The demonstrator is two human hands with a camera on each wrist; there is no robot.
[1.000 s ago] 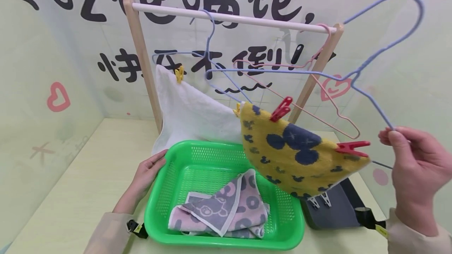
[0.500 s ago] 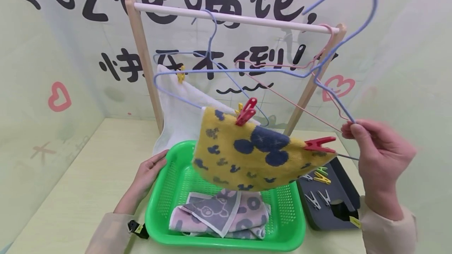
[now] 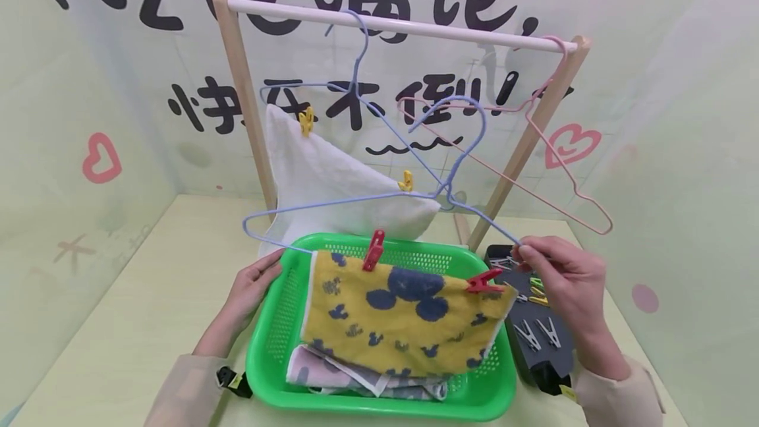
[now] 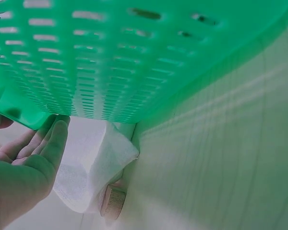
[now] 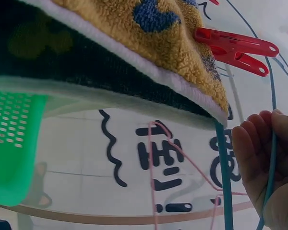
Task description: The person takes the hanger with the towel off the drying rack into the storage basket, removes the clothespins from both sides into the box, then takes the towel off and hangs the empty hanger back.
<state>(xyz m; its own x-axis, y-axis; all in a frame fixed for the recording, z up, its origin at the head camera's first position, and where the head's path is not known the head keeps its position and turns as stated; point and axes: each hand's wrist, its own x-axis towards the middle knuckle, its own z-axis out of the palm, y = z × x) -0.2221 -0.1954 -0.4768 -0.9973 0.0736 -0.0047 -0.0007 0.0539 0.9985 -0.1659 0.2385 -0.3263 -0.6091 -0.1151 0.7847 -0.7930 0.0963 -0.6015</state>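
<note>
My right hand pinches one end of a blue wire hanger, held over the green basket. On its lower bar hangs a yellow towel with dark blue mouse-head prints, fixed by two red clothespins, one of them close in the right wrist view. My left hand grips the basket's left rim; in the left wrist view its fingers lie against the underside of the lip. A folded pink and grey towel lies in the basket, partly hidden by the yellow one.
Behind stands a wooden rack with a white rod. On it hang a blue hanger with a white towel in yellow clothespins, and a bare pink hanger. A dark tray with several clothespins is at the right.
My right hand has moved left and down, carrying the hanger and yellow towel from the right side to over the basket. The left hand stays at the basket rim.
</note>
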